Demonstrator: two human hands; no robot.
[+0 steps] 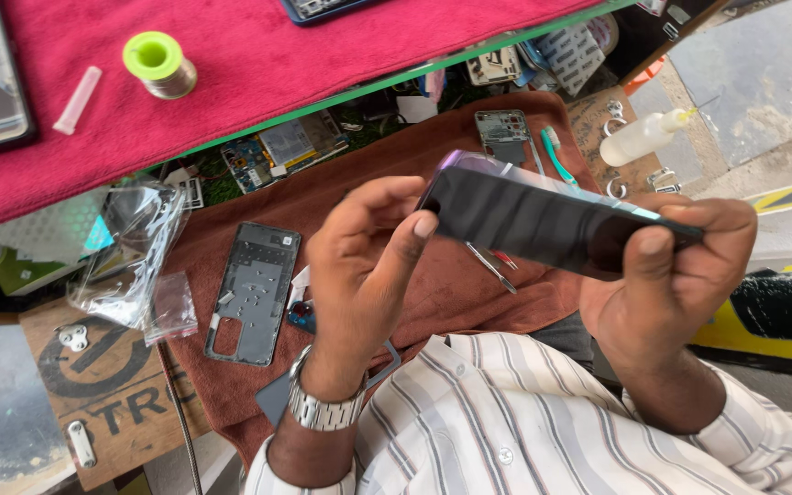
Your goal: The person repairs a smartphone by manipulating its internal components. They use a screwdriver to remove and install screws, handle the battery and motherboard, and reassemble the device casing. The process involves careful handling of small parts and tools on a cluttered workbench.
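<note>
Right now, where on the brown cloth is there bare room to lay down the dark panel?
Bare brown cloth lies between the grey phone frame and the tweezers, under the left hand. Crowded: the far edge, with another frame, a toothbrush and circuit boards. Plastic bags cover its left side. Both hands hold the dark panel.
</note>
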